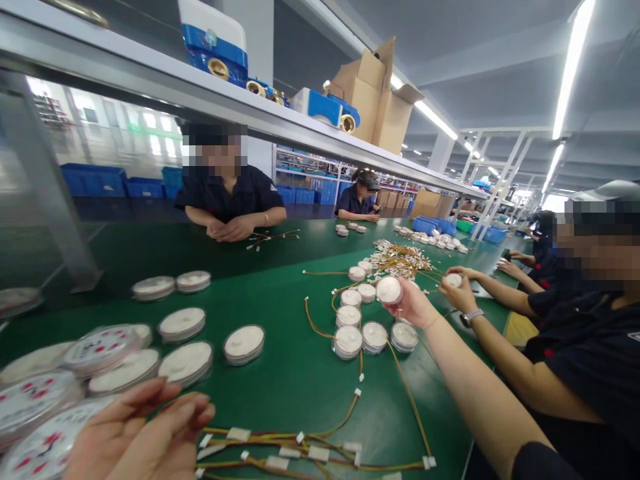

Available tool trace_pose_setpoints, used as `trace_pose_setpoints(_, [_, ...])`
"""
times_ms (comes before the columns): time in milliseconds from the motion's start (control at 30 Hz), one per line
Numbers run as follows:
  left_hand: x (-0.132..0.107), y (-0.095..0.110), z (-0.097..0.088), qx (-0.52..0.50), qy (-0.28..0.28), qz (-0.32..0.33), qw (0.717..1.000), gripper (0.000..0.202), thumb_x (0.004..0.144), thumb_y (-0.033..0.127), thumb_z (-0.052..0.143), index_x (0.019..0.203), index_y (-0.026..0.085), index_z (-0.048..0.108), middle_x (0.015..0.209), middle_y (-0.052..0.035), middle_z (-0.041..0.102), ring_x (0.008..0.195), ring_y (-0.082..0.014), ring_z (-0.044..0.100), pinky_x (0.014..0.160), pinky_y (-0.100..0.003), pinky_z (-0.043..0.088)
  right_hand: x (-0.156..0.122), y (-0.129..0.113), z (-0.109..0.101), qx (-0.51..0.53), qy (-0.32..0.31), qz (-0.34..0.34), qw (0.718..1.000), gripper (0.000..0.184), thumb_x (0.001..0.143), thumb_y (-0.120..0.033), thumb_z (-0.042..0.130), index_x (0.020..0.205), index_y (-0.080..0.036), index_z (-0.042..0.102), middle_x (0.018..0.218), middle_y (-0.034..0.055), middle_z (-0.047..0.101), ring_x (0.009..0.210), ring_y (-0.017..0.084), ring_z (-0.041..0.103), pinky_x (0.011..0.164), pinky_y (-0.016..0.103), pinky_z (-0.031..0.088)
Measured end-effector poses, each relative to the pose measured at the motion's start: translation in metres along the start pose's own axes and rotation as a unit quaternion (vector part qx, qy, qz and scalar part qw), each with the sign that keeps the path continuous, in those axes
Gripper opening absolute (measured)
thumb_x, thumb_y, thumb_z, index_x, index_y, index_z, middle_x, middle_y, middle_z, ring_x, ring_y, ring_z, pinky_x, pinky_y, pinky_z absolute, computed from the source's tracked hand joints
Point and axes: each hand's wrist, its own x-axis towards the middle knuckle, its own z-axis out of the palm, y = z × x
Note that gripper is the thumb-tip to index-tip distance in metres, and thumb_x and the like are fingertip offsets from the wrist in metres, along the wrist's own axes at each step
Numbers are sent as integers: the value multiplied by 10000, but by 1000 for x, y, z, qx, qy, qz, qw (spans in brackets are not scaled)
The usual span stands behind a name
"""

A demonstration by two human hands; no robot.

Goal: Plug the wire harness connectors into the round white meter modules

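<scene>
My right hand (413, 305) is stretched out over the bench, closed on a round white disc (389, 291) in a clear case. Below and left of it stand several similar discs (348, 341), some with thin brown-yellow wires trailing off. My left hand (143, 430) is at the lower left, fingers loosely curled and apart, with nothing seen in it. Beside it are larger-looking round cases with red marks (37, 400) and plain white discs (185, 362). A bunch of wire leads with white connectors (290, 453) lies just right of my left hand.
A big pile of wire leads (400, 259) lies beyond my right hand. At the right, a co-worker's hands (463, 293) hold another disc. Across the green bench (280, 393) sits another person (230, 193). An overhead shelf (280, 123) carries blue-white meters and a cardboard box (373, 100).
</scene>
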Motion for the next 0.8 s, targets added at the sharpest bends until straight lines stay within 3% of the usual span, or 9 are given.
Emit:
trace_pose_setpoints(133, [-18, 7, 11, -21, -52, -16, 998, 357, 643, 90, 709, 915, 297, 606, 903, 67, 548, 737, -84, 552, 642, -122, 531, -33, -18, 2, 131, -67, -18, 989, 599, 944, -532, 105, 1234, -144, 457, 1017, 60, 652, 804, 97, 643, 679, 249, 460])
trace_pose_setpoints(267, [-41, 15, 19, 26, -115, -53, 992, 317, 714, 178, 682, 990, 301, 586, 958, 55, 559, 793, -98, 556, 653, -119, 519, -67, -29, 28, 199, -140, -10, 970, 558, 933, -541, 171, 1235, -162, 447, 1034, 72, 651, 759, 125, 658, 636, 252, 478])
trace_pose_setpoints(333, [-53, 14, 21, 83, -192, -135, 968, 372, 755, 301, 675, 1105, 296, 548, 1087, 19, 571, 924, -147, 575, 716, -174, 532, -88, -31, 53, 207, -190, 9, 960, 563, 910, -568, 228, 1193, -148, 475, 983, 98, 658, 707, 170, 665, 576, 282, 504])
trace_pose_setpoints(433, [-71, 7, 23, 96, -317, -272, 904, 491, 822, 418, 605, 1260, 268, 442, 1257, -58, 524, 1094, -229, 546, 865, -314, 518, -126, -29, 96, 196, -225, 18, 954, 470, 878, -581, 328, 1070, -180, 481, 855, 52, 642, 627, 166, 638, 530, 299, 520])
trace_pose_setpoints(500, [-79, 1, 24, 82, -367, -295, 878, 515, 814, 376, 632, 1263, 214, 439, 1238, -105, 542, 1066, -251, 568, 867, -355, 516, -148, -27, 115, 171, -218, 10, 961, 401, 853, -593, 400, 949, -208, 453, 735, -12, 590, 542, 127, 585, 495, 268, 502])
trace_pose_setpoints(567, [-82, -4, 25, 85, -374, -280, 880, 503, 768, 288, 697, 1204, 160, 481, 1146, -130, 594, 980, -253, 605, 796, -347, 538, -162, -24, 118, 129, -199, -3, 971, 403, 844, -617, 406, 901, -218, 423, 676, -36, 553, 483, 116, 547, 456, 249, 469])
trace_pose_setpoints(633, [-80, -7, 26, 92, -345, -259, 897, 483, 737, 242, 726, 1153, 153, 498, 1075, -120, 619, 909, -239, 620, 726, -329, 554, -170, -18, 106, 72, -157, -21, 985, 395, 861, -607, 376, 919, -220, 426, 722, -17, 573, 512, 131, 564, 474, 257, 452])
trace_pose_setpoints(733, [-74, -6, 28, 82, -285, -222, 929, 456, 733, 219, 724, 1124, 187, 492, 1084, -83, 605, 875, -206, 621, 693, -317, 571, -191, -4, 79, -20, -85, -47, 995, 283, 873, -484, 456, 856, -205, 499, 782, 14, 572, 683, 162, 575, 642, 306, 452])
trace_pose_setpoints(800, [-71, -3, 30, 69, -254, -198, 944, 422, 728, 180, 720, 1096, 191, 513, 1110, -70, 596, 905, -193, 615, 724, -311, 577, -219, 9, 69, -83, -74, -68, 991, 175, 849, -370, 532, 829, -199, 562, 820, 34, 573, 812, 196, 547, 779, 365, 432])
